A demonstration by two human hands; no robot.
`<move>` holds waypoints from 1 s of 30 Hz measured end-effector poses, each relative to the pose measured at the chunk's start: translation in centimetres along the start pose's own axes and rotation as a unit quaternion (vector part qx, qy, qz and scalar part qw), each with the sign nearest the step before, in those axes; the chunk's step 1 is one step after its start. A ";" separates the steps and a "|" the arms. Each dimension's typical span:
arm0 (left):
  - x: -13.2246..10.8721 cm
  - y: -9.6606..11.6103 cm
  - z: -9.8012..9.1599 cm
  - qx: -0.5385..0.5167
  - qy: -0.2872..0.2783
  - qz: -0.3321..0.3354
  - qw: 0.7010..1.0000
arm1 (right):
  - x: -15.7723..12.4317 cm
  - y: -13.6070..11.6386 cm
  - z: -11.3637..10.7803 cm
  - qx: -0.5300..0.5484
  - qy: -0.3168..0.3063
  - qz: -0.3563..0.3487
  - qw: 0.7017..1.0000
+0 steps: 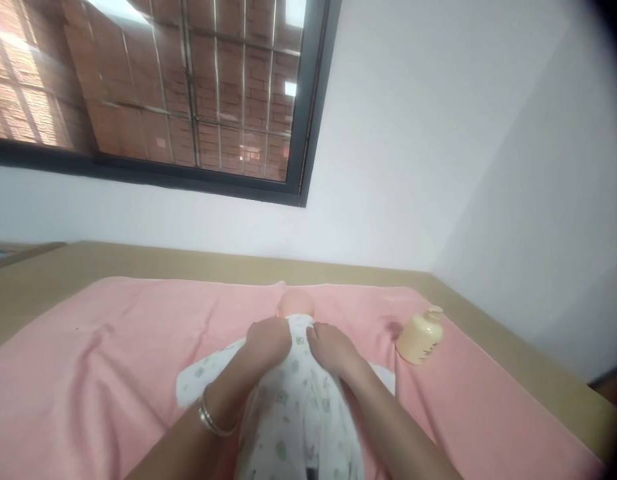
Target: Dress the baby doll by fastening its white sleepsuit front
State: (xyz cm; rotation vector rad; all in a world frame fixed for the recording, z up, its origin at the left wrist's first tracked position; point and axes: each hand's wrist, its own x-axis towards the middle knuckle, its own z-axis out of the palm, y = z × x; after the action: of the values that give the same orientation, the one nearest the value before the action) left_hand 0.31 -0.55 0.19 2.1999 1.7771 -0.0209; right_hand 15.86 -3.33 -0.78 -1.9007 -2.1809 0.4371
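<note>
A baby doll (296, 305) lies on its back on a pink towel (113, 360), head away from me, dressed in a white patterned romper (298, 407). My left hand (268, 343), a bracelet on its wrist, rests with curled fingers on the romper at the doll's left shoulder, near the collar. On the other side of the collar my right hand (333, 350) pinches the cloth. Both hands sit just below the doll's chin. The doll's face is mostly hidden behind my hands.
A cream-coloured bottle (421, 337) lies on its side on the towel, right of the doll. The towel covers a tan table (513, 347) set against white walls in a corner. A dark-framed window (188, 100) is above left.
</note>
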 end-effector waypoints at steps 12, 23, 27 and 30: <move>-1.7 -0.2 -1.3 -0.015 0.009 0.053 0.998 | 0.8 1.0 -0.2 0.083 -0.035 0.037 0.995; 0.1 -1.1 -0.8 -0.056 0.028 0.056 0.996 | -0.6 0.0 -0.2 0.035 0.002 -0.016 0.999; -1.2 0.3 -0.6 -0.014 0.055 0.039 0.998 | 0.9 0.9 0.1 0.068 -0.014 0.015 0.997; -1.4 0.9 -0.6 -0.011 0.050 0.014 0.999 | 0.9 0.9 -0.2 0.092 -0.020 0.007 0.996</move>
State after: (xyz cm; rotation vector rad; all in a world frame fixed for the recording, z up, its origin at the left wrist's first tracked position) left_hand 0.72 -1.86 1.24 2.2458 1.7885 0.1169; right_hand 16.67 -2.28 -0.98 -1.8239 -2.0725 0.6603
